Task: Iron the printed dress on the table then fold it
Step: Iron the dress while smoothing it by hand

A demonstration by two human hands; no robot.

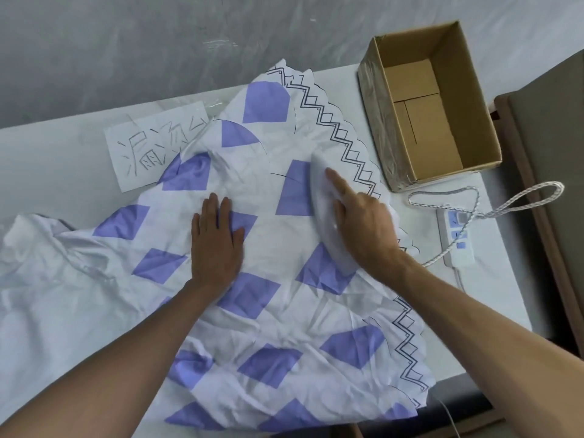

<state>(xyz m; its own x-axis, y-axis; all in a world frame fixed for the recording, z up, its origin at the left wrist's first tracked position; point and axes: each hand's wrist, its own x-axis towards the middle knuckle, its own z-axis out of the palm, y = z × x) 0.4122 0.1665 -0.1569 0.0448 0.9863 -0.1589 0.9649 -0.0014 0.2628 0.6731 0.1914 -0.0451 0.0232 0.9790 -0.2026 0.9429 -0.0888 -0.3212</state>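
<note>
The white table [57,153] is carrying the printed dress [278,311], which is lying spread and creased across its middle. At two o'clock a cardboard box [471,90] is standing open, probably waiting for the folded dress. The right hand [366,229] is gripping the iron [319,184] near the hem at three o'clock, forefinger stretched along its top to steer. The left hand [218,245] is pressing flat beside it, fingers straight, keeping the cloth taut.
</note>
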